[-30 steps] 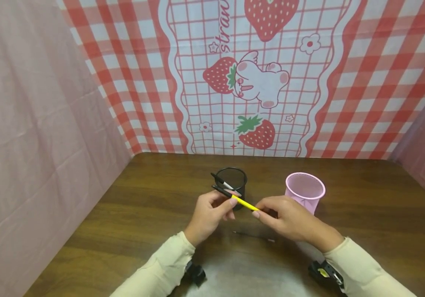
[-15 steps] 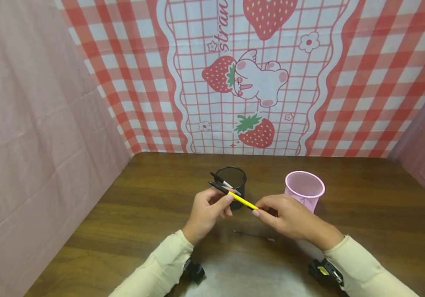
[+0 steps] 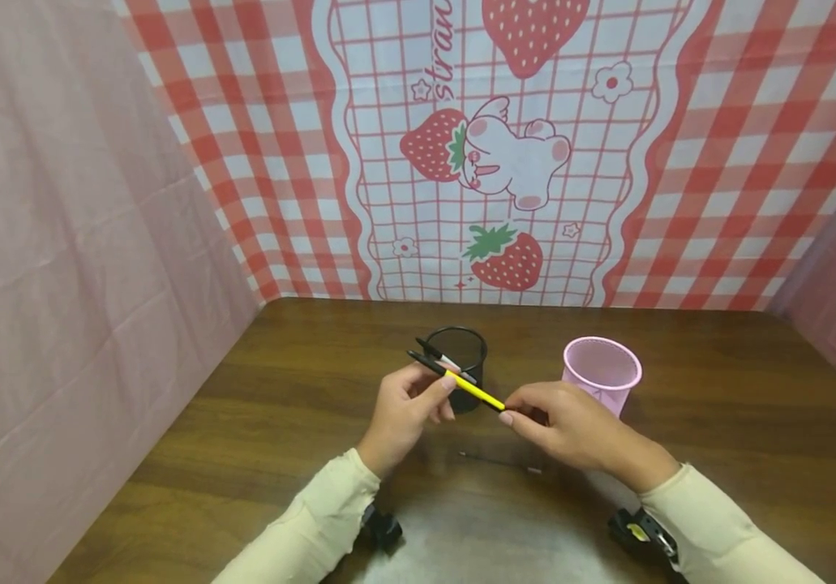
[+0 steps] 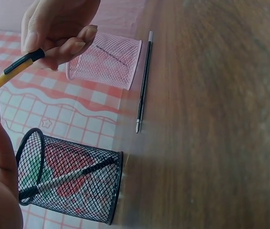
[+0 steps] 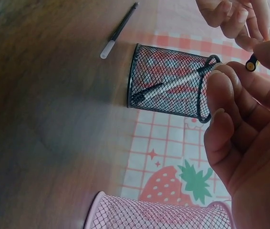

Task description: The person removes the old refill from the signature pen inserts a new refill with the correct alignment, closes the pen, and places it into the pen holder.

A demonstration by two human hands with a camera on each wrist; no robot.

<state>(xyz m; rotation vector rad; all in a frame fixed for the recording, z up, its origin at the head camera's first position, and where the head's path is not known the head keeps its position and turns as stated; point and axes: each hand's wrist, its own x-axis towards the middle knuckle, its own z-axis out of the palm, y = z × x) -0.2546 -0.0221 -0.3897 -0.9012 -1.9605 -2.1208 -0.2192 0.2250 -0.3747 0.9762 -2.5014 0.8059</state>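
Note:
A yellow pen [image 3: 478, 391] with a black front section is held slanted above the table between both hands. My left hand [image 3: 405, 414] pinches it between thumb and fingers near where the yellow meets the black. At the other end, my right hand [image 3: 571, 423] pinches the black clip end with thumb and fingertips. Below the hands a thin dark pen refill [image 4: 145, 81] with a white end lies on the table. Just behind the left hand is a black mesh pen holder [image 3: 470, 400], with a black and white pen [image 3: 449, 362] leaning inside.
A pink mesh pen holder [image 3: 610, 399] stands behind my right hand, partly covered by it. The brown wooden table [image 3: 301, 389] ends at a red-checked strawberry cloth [image 3: 505, 178] at the back, with a pink cloth [image 3: 89, 243] along the left side.
My left hand has shifted slightly up and left, and the pen's black front end has moved with it. The right hand keeps its pinch almost in place.

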